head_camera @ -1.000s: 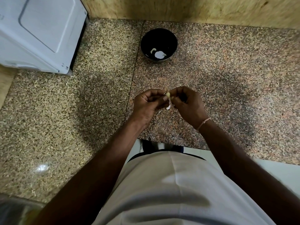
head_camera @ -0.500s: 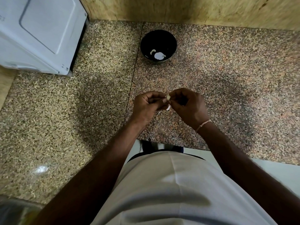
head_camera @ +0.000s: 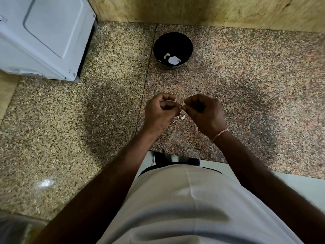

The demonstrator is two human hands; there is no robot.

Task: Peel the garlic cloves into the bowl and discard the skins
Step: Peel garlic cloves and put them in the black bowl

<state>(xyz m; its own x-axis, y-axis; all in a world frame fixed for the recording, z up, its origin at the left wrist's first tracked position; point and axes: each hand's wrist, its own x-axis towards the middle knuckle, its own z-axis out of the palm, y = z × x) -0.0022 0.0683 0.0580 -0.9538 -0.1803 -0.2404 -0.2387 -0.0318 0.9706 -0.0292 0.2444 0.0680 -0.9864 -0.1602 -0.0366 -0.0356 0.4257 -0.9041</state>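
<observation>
While a white appliance stands far left on the granite counter, the left hand and right hand meet near centre, fingers curled, pinching a garlic clove; loose skin hangs below. Beyond sits a black bowl holding peeled cloves.

A small pale garlic clove sits pinched above the counter's front edge; loose skin hangs below. Black bowl near the back edge holds white pieces.
</observation>
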